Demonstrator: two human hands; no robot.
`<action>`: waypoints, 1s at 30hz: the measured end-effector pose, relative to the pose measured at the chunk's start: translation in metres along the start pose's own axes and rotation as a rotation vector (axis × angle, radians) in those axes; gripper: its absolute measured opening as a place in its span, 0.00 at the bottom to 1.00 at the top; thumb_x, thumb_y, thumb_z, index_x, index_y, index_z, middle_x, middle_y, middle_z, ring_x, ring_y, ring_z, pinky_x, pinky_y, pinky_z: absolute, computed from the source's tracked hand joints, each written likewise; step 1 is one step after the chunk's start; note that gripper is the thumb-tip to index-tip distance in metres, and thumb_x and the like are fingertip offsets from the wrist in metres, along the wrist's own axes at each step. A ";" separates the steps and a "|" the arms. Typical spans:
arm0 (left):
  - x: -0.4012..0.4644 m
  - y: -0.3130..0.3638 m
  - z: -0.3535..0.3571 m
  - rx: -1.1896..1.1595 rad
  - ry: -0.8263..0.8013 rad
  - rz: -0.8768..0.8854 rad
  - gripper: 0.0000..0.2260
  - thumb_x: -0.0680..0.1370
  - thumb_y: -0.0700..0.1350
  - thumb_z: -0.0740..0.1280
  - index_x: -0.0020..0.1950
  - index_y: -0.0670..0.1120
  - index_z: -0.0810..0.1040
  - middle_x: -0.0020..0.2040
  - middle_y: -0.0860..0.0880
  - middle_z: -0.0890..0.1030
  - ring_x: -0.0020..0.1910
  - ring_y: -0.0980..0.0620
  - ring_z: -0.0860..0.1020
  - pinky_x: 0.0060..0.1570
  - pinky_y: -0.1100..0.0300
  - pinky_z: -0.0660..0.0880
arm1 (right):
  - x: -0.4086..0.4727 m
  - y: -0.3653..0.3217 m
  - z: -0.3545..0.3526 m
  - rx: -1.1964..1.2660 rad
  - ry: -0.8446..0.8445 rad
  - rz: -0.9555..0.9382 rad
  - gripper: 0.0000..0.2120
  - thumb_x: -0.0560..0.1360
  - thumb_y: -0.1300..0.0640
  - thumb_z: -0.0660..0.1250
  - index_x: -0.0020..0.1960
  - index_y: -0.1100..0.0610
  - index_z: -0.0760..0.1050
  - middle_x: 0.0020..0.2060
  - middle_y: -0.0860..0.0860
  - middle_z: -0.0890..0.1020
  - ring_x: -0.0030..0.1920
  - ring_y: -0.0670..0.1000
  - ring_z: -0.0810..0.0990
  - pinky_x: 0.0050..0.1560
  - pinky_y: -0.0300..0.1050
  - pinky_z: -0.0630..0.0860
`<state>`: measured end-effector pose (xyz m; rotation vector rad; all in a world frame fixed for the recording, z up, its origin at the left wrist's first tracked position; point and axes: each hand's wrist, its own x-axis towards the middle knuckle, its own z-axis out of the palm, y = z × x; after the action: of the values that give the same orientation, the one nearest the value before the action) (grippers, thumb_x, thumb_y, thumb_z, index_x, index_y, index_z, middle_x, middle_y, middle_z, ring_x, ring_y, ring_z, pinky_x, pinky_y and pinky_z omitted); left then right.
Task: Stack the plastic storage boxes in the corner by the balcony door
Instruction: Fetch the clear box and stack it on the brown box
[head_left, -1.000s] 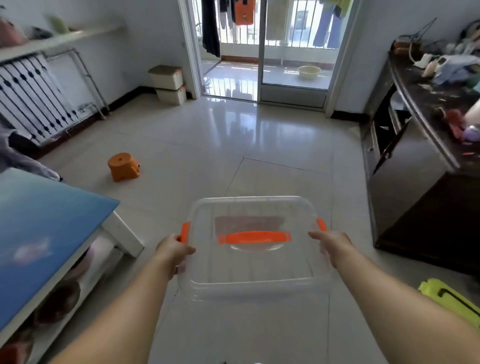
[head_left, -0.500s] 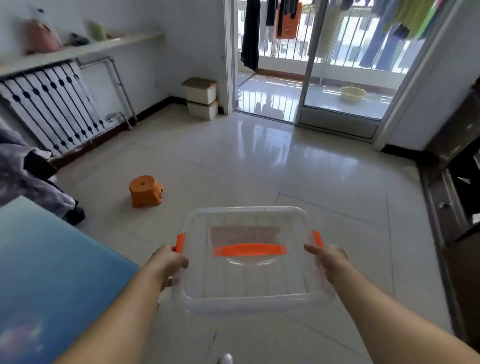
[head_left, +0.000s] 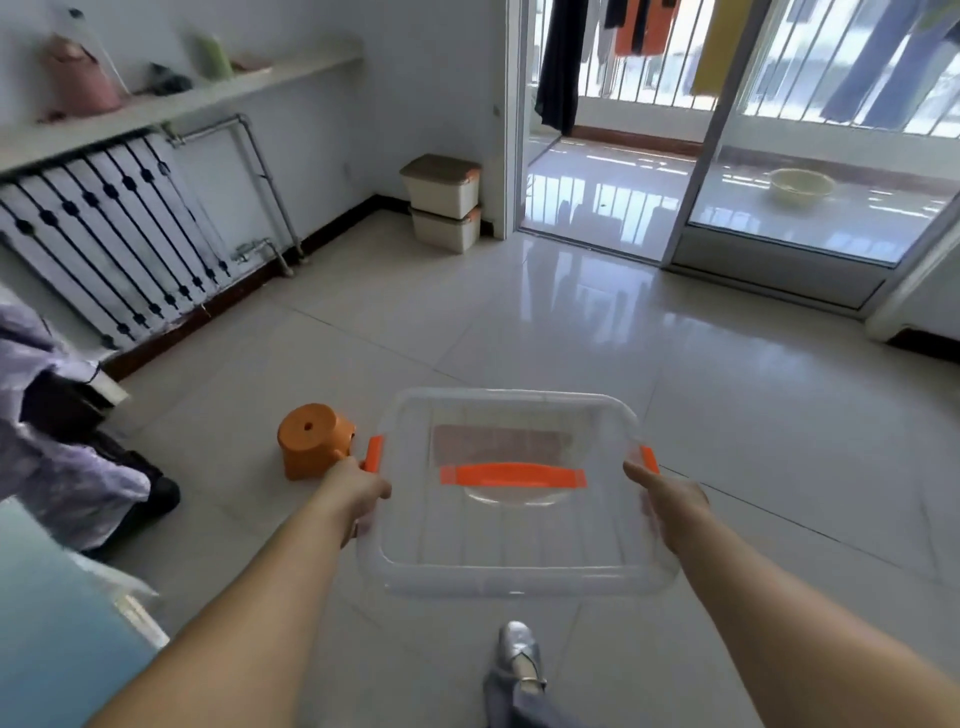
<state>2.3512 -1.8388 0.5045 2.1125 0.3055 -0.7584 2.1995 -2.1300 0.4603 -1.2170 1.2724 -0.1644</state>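
Closer to the balcony door (head_left: 613, 130) now: the corner stack has grown in view and the orange stool (head_left: 315, 439) has slid down next to my left hand (head_left: 358, 491).

I've got the clear storage box (head_left: 511, 493) carried level at waist height, left hand and right hand (head_left: 670, 501) each clamped on a short side just under the orange latches, which keeps it flat and balanced. It's see-through ribbed plastic with rounded corners and an orange lid handle (head_left: 513, 475), and it looks light and empty. The target's well ahead: two cream lidded boxes (head_left: 444, 202) stacked in the corner, touching the door frame. The glossy floor tiles (head_left: 571, 332) look slippery, so I'd step carefully past the stool.
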 end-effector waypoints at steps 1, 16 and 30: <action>0.022 0.019 -0.004 -0.016 0.008 -0.006 0.20 0.73 0.35 0.64 0.65 0.41 0.70 0.58 0.36 0.77 0.56 0.37 0.77 0.51 0.47 0.76 | 0.020 -0.023 0.016 0.000 -0.001 -0.005 0.20 0.65 0.55 0.76 0.52 0.65 0.79 0.43 0.59 0.80 0.42 0.57 0.78 0.47 0.49 0.75; 0.338 0.234 -0.095 -0.134 0.090 -0.027 0.13 0.73 0.35 0.65 0.57 0.37 0.74 0.51 0.34 0.80 0.42 0.41 0.77 0.41 0.52 0.74 | 0.223 -0.280 0.278 -0.208 -0.014 -0.087 0.21 0.66 0.48 0.75 0.47 0.63 0.75 0.41 0.60 0.77 0.41 0.57 0.76 0.45 0.48 0.72; 0.627 0.456 -0.209 -0.299 0.050 -0.127 0.13 0.76 0.35 0.63 0.60 0.40 0.73 0.36 0.42 0.75 0.28 0.47 0.74 0.24 0.61 0.73 | 0.384 -0.484 0.529 -0.225 0.032 -0.098 0.17 0.68 0.48 0.73 0.47 0.61 0.78 0.35 0.56 0.77 0.40 0.57 0.76 0.47 0.48 0.73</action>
<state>3.1409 -1.9837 0.5062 1.8443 0.5502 -0.6868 2.9978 -2.2827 0.4863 -1.4759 1.2845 -0.1143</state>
